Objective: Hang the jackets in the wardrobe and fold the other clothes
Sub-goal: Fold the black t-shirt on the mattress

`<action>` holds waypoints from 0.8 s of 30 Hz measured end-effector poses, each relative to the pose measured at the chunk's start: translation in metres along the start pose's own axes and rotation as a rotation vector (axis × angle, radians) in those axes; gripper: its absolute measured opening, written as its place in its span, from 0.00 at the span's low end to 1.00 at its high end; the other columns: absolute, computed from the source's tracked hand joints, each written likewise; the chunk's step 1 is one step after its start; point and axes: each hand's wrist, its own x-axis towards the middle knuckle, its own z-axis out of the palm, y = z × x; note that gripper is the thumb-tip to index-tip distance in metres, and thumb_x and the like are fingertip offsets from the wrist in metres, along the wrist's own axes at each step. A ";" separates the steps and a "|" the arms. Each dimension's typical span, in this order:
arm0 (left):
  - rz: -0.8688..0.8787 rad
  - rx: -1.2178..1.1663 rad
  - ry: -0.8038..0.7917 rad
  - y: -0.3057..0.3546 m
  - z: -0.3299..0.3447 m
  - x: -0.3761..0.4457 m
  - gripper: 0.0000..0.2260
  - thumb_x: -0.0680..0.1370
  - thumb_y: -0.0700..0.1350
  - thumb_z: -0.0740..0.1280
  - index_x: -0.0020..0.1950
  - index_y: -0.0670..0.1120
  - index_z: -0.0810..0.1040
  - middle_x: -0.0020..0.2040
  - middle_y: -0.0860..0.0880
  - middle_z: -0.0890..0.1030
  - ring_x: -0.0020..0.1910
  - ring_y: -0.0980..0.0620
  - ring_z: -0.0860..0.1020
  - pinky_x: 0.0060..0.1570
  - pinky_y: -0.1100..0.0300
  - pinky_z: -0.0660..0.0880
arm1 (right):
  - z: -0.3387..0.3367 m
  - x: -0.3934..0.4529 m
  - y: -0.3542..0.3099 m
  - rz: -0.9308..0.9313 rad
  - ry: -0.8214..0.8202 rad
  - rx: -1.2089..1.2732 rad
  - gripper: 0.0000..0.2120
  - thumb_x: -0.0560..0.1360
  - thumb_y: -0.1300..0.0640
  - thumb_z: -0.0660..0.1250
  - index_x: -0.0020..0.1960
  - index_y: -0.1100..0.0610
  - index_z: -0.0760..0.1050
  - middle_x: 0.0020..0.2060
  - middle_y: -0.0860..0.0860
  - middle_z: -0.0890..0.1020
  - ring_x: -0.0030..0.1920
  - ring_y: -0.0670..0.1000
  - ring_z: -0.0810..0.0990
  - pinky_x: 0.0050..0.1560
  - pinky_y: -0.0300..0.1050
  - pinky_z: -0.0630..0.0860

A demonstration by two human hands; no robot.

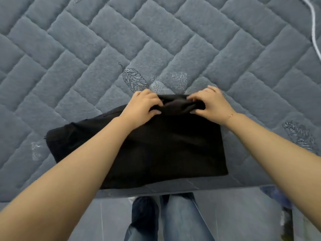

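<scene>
Head view looks straight down on a black garment (166, 145) — soft, matte cloth folded into a rough rectangle — lying flat near the front edge of a grey quilted mattress (86, 49) stitched in a herringbone of padded blocks. Both hands sit at the garment's far edge, close together. Left hand (144, 106) has its fingers curled into a bunched fold of the cloth; right hand (211, 103) pinches the same ridge from the other side, a thin bracelet (231, 115) on its wrist. White cord (313, 26) curves across the mattress's far right corner. Blue jeans (175, 220) show below, over grey floor.
</scene>
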 end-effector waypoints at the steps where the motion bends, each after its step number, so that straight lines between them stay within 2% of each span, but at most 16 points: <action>1: 0.099 0.026 0.004 -0.002 -0.001 -0.002 0.10 0.77 0.47 0.70 0.57 0.48 0.82 0.55 0.52 0.81 0.59 0.46 0.74 0.57 0.53 0.63 | -0.002 -0.001 0.005 -0.086 0.002 -0.034 0.15 0.69 0.55 0.76 0.55 0.54 0.81 0.45 0.51 0.82 0.51 0.57 0.78 0.63 0.50 0.63; 3: 0.238 0.053 0.020 -0.004 -0.001 -0.007 0.08 0.77 0.46 0.70 0.54 0.47 0.82 0.51 0.53 0.82 0.56 0.48 0.76 0.57 0.54 0.64 | -0.004 -0.006 0.012 -0.196 0.002 -0.061 0.10 0.69 0.52 0.77 0.47 0.55 0.83 0.39 0.52 0.81 0.43 0.57 0.79 0.52 0.50 0.67; 5: 0.284 0.076 -0.003 -0.008 0.000 -0.011 0.08 0.79 0.47 0.67 0.55 0.47 0.80 0.49 0.52 0.82 0.55 0.49 0.77 0.59 0.54 0.64 | -0.004 -0.013 0.019 -0.176 -0.087 -0.076 0.12 0.72 0.45 0.73 0.48 0.53 0.84 0.38 0.51 0.80 0.43 0.55 0.78 0.50 0.49 0.66; 7: 0.243 0.137 -0.105 -0.013 0.001 -0.012 0.10 0.81 0.51 0.61 0.57 0.48 0.76 0.48 0.51 0.81 0.54 0.49 0.77 0.61 0.54 0.62 | -0.003 -0.013 0.028 -0.089 -0.161 -0.114 0.16 0.76 0.40 0.65 0.53 0.48 0.84 0.40 0.49 0.80 0.47 0.53 0.77 0.54 0.46 0.63; 9: 0.179 0.254 -0.188 -0.017 -0.002 -0.007 0.15 0.81 0.58 0.58 0.57 0.49 0.74 0.48 0.51 0.79 0.54 0.49 0.75 0.60 0.53 0.60 | -0.004 -0.009 0.034 -0.037 -0.158 -0.131 0.18 0.77 0.38 0.62 0.54 0.47 0.84 0.42 0.48 0.81 0.50 0.52 0.75 0.57 0.46 0.60; 12: 0.129 0.479 -0.224 -0.025 -0.013 0.012 0.21 0.78 0.65 0.56 0.55 0.51 0.77 0.52 0.52 0.78 0.56 0.48 0.73 0.53 0.51 0.60 | -0.008 0.001 0.044 0.000 -0.084 -0.167 0.21 0.75 0.36 0.62 0.49 0.51 0.85 0.45 0.49 0.81 0.51 0.54 0.75 0.58 0.48 0.60; 16: -0.069 0.504 -0.301 -0.044 -0.036 0.044 0.18 0.78 0.64 0.59 0.53 0.55 0.82 0.59 0.53 0.74 0.63 0.48 0.67 0.58 0.50 0.59 | -0.013 0.010 0.056 0.218 0.003 -0.166 0.23 0.74 0.35 0.63 0.46 0.53 0.85 0.44 0.51 0.81 0.51 0.56 0.74 0.57 0.50 0.61; 19: -0.204 0.353 -0.276 -0.049 -0.038 0.060 0.15 0.81 0.57 0.59 0.53 0.52 0.83 0.60 0.49 0.72 0.63 0.46 0.67 0.59 0.50 0.60 | -0.012 0.011 0.058 0.351 -0.004 -0.111 0.21 0.74 0.36 0.65 0.47 0.54 0.83 0.44 0.50 0.77 0.53 0.56 0.74 0.56 0.49 0.62; 22: -0.311 -0.124 -0.276 -0.049 -0.032 0.062 0.09 0.80 0.52 0.65 0.54 0.47 0.77 0.56 0.46 0.73 0.55 0.46 0.73 0.59 0.52 0.69 | -0.010 0.009 0.057 0.332 0.000 0.143 0.17 0.71 0.41 0.71 0.52 0.51 0.78 0.47 0.47 0.74 0.57 0.53 0.74 0.59 0.48 0.63; 24: -0.378 -0.386 -0.338 -0.046 -0.030 0.055 0.15 0.75 0.53 0.72 0.56 0.48 0.74 0.53 0.48 0.75 0.51 0.50 0.75 0.57 0.55 0.72 | -0.009 0.008 0.054 0.302 -0.041 0.233 0.19 0.71 0.43 0.73 0.57 0.50 0.76 0.51 0.47 0.75 0.59 0.51 0.74 0.61 0.47 0.62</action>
